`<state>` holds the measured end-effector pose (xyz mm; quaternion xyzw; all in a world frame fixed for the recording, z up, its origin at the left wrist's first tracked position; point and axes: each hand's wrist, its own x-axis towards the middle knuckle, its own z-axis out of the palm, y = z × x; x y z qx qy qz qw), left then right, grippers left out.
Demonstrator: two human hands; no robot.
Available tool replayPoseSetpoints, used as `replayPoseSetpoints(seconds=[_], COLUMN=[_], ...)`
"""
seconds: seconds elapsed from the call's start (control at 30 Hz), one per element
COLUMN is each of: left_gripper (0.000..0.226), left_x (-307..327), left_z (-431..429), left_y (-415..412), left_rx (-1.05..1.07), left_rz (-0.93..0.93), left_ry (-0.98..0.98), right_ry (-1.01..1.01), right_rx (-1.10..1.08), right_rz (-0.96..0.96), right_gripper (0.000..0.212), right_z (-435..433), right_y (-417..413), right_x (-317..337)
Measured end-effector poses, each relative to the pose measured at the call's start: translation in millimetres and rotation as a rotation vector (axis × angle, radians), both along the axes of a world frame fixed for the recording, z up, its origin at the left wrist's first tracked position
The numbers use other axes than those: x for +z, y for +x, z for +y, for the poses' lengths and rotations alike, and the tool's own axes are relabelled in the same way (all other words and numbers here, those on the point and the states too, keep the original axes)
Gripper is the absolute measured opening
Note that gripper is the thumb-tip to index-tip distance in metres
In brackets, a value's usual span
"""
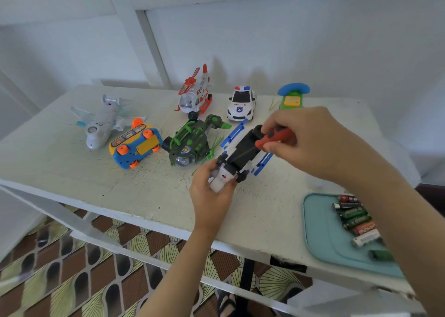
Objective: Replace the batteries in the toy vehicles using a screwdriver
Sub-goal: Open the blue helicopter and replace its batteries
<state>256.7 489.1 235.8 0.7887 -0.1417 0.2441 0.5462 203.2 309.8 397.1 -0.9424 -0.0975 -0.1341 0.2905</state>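
A white, black and blue toy vehicle (243, 152) lies upside down near the middle of the table. My left hand (212, 191) grips its white front end. My right hand (310, 138) holds a red-handled screwdriver (272, 137), whose thin shaft points down-left onto the black underside. A teal tray (322, 235) at the right holds several batteries (356, 220), partly hidden by my right forearm.
Other toys stand on the white table (134, 194): a white airplane (101, 124), an upturned blue and yellow bus (134, 146), a green helicopter (190, 143), a red and white helicopter (195, 95), a police car (240, 103), a green toy phone (292, 96). The wall is close behind.
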Motion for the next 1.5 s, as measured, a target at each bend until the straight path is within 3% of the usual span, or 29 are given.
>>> replayPoseSetpoints(seconds=[0.2, 0.53, 0.77, 1.03, 1.27, 1.4, 1.5], left_gripper=[0.046, 0.044, 0.044, 0.042, 0.040, 0.036, 0.036], left_x=[1.3, 4.4, 7.1, 7.5, 4.5, 6.7, 8.5], left_z=[-0.8, -1.9, -4.1, -4.3, -4.0, -5.3, -6.4], left_y=[-0.3, -2.6, -3.4, -3.0, -1.8, -3.7, -4.9], left_rx=[0.000, 0.009, 0.030, 0.053, 0.055, 0.057, 0.071], left_rz=[-0.005, -0.014, -0.016, -0.016, -0.039, -0.070, -0.071], left_ry=[0.003, -0.001, -0.019, -0.031, 0.000, 0.027, 0.055], right_ry=[-0.069, 0.035, -0.147, -0.018, 0.054, 0.139, 0.090], right_rx=[0.008, 0.000, -0.051, -0.162, -0.332, -0.239, -0.221], right_rz=[0.093, 0.174, -0.049, -0.265, -0.277, -0.263, -0.192], right_gripper=[0.027, 0.008, 0.016, 0.015, 0.007, 0.011, 0.008], right_z=[-2.5, 1.3, 33.8, 31.3, 3.0, 0.9, -1.7], right_y=[-25.4, -31.4, -53.3, -55.0, -41.7, -44.3, -39.8], right_x=[-14.8, -49.6, -79.1, -78.3, -73.3, -71.9, -75.4])
